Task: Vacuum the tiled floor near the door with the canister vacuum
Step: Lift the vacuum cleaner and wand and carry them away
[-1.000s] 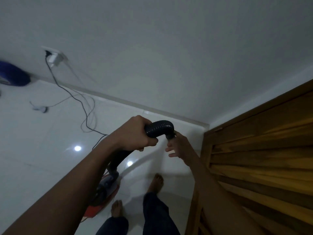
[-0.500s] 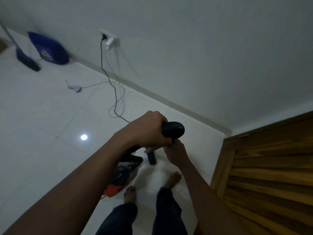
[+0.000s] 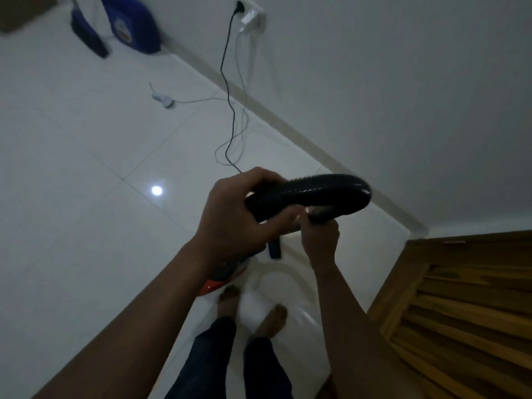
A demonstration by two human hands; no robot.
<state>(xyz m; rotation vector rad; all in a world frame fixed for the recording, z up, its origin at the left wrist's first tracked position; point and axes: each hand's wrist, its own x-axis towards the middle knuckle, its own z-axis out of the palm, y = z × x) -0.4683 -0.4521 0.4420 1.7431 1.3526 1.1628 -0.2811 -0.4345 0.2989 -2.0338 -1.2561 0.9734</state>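
Note:
A black ribbed vacuum hose [image 3: 316, 191] arches in front of me at mid-frame. My left hand [image 3: 239, 214] grips the hose near its left part. My right hand [image 3: 319, 237] holds the hose's end just below the bend, fingers curled round it. The red and black canister vacuum [image 3: 227, 276] sits on the white tiled floor [image 3: 86, 197] beside my left foot, mostly hidden behind my left forearm. A short black nozzle piece [image 3: 275, 249] shows below my hands. The wooden door [image 3: 466, 306] stands at the lower right.
A black power cord [image 3: 227, 90] runs from a wall socket [image 3: 244, 10] down across the floor toward the vacuum. A white cable with a small device [image 3: 162, 99] lies on the tiles. A blue dustpan [image 3: 132, 27] and broom [image 3: 89, 38] lean by the wall at top left. My bare feet [image 3: 253, 306] stand near the door.
The view tilted further down and left, showing more floor. The hose arch has stretched out to the right, and my right hand now holds its end under the bend.

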